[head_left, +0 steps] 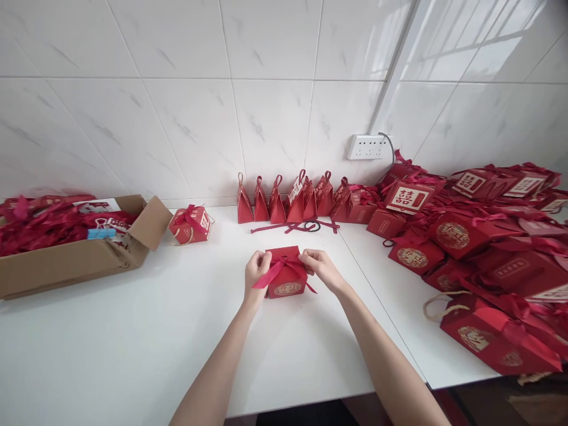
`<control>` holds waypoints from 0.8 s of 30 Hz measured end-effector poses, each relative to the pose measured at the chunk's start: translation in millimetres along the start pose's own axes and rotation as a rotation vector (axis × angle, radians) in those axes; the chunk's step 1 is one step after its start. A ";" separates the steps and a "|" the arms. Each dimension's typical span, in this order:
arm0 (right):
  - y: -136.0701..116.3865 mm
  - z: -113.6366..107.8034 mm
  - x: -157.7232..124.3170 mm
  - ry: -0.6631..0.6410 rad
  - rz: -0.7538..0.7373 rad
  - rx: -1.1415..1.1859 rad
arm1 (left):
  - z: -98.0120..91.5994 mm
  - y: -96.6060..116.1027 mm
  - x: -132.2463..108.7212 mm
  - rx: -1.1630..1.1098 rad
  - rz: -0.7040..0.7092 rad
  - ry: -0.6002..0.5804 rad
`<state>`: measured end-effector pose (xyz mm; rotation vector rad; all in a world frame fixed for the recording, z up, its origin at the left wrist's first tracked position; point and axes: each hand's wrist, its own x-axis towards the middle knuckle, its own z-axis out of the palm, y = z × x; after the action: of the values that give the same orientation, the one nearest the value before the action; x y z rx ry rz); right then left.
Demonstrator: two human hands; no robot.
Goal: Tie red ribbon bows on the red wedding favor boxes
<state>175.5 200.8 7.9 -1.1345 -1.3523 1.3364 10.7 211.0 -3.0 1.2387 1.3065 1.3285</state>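
Note:
A red gift box (287,288) with a gold emblem on its front stands on the white table between my hands. A pinkish-red ribbon (278,267) is tied in a bow on its upper part, with tails hanging at both sides. My left hand (257,269) is closed at the box's upper left, fingers pinching the ribbon's left loop. At the upper right, my right hand (318,266) pinches the ribbon's other loop between thumb and fingers. Parts of the loops are hidden by my fingers.
Several red triangular boxes (277,212) line the wall behind, with loose ribbons (284,226) before them. A small red box (190,228) stands beside an open cardboard box (75,272) at left. Many red boxes (452,234) are piled at right. A power strip (366,147) is on the wall.

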 end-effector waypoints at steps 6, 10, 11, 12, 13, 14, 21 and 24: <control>5.1 -11.0 0.8 -0.078 -0.013 0.111 | 2.0 -2.8 -2.8 -0.016 -0.013 0.000; 14.0 -16.4 5.5 -0.085 0.006 0.197 | 3.6 -1.8 -5.3 0.025 -0.013 0.002; 16.2 -17.4 6.5 -0.086 0.013 0.213 | 4.0 -1.9 -6.0 0.031 -0.014 -0.001; 18.2 -18.2 7.4 -0.086 0.019 0.226 | 4.4 -2.4 -6.8 0.035 -0.015 -0.002; 20.0 -18.7 8.0 -0.088 0.024 0.235 | 4.8 -3.4 -7.6 0.036 -0.015 -0.002; 21.5 -19.0 8.3 -0.088 0.026 0.242 | 5.3 -4.8 -8.4 0.034 -0.017 0.000; 28.9 -16.9 10.0 -0.061 0.014 0.253 | 10.4 -17.2 -12.1 -0.011 -0.067 0.045; 31.4 -18.9 11.7 -0.043 0.016 0.228 | 10.0 -18.3 -9.9 -0.043 -0.077 0.014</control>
<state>192.5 215.6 -23.3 -0.9689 -1.1878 1.4921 20.8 203.7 -22.3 1.1408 1.3156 1.3061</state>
